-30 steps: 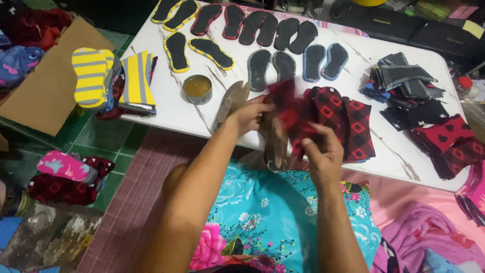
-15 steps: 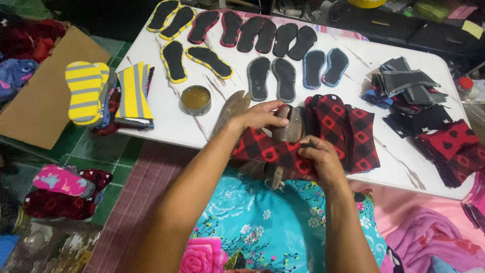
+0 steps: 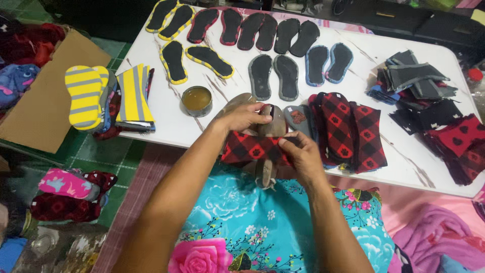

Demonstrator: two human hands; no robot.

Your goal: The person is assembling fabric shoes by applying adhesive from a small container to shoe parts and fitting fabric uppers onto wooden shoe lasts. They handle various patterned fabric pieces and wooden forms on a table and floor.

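Wrapping across a tan shoe form (image 3: 266, 151) at the tabletop's near edge, the red checked fabric piece (image 3: 250, 148) is now pulled flat, where earlier it was held bunched. It is pinched by the left hand (image 3: 243, 117) from above and the right hand (image 3: 303, 154) at its end. The glue tin (image 3: 197, 100) has stayed nearby.

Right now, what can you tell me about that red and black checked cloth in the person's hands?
The checked cloth is a soft fabric strip in red and black plaid with small black paw prints. It is stretched crosswise over a brownish foot-shaped form at the white table's near edge. The left hand grips its upper edge; the right hand pinches its right end.
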